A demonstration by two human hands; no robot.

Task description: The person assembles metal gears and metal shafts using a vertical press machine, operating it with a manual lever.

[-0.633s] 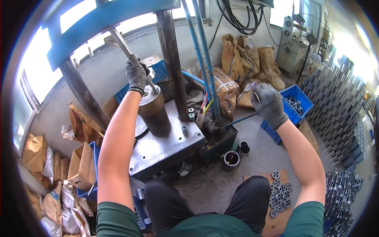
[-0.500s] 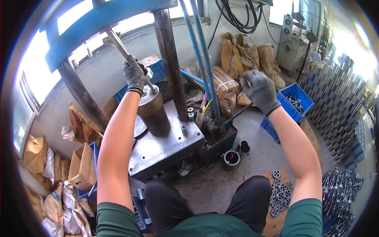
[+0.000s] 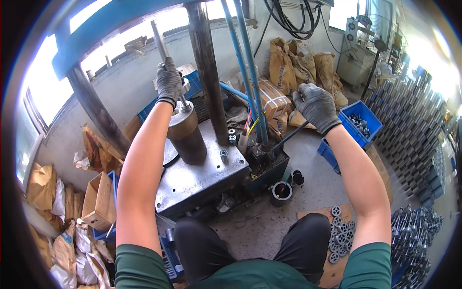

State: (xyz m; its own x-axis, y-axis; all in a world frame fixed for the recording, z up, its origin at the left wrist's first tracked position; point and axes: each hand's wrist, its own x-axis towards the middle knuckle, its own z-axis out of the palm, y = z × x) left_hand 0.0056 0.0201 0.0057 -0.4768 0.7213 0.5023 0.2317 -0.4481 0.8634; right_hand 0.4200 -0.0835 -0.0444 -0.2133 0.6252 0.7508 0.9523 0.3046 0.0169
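Note:
My left hand [image 3: 169, 83], in a grey glove, is closed around a steel shaft [image 3: 159, 38] that points up toward the blue crossbeam [image 3: 115, 24] of a press. Beside those fingers is a round metal part [image 3: 186, 86], with a thin rod below it reaching the top of a dark steel cylinder [image 3: 189, 144]. That cylinder stands upright on the press's metal table [image 3: 192, 185]. My gloved right hand [image 3: 316, 109] is curled at the upper end of a dark lever [image 3: 290, 137]; the glove hides the lever's tip.
Small metal bushings [image 3: 224, 155] stand on the table near a dark column [image 3: 208, 72]. Right of it are a black pot [image 3: 281, 193], blue bins [image 3: 361, 124] and stacked metal tubes [image 3: 404, 130]. Wheel-shaped parts [image 3: 340, 236] lie on cardboard; an open carton [image 3: 97, 202] is at left.
My left hand has moved slightly up and right, and the shaft in it has swung to a more upright tilt. My right hand has barely shifted at the lever.

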